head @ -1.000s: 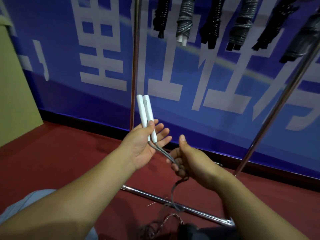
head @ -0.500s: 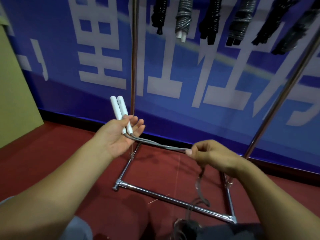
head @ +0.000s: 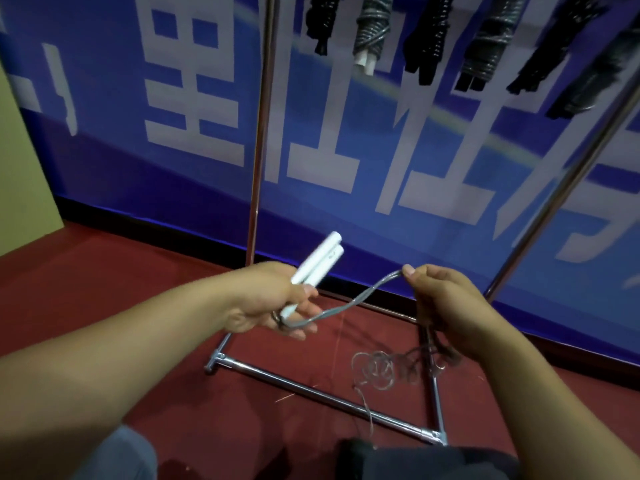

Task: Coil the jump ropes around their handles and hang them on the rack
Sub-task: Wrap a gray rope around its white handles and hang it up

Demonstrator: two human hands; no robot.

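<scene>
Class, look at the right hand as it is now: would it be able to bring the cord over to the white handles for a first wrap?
Probably yes. The right hand pinches the cord, nothing lies between it and the handles in the left hand, and slack cord lies on the floor.

Large white Chinese characters run across a blue banner (head: 346,140) behind the rack, each cropped by the frame's top edge or crossed by the rack's poles, so none can be read whole with certainty. A small mark shows on one white handle (head: 323,266), too small to make out.
</scene>
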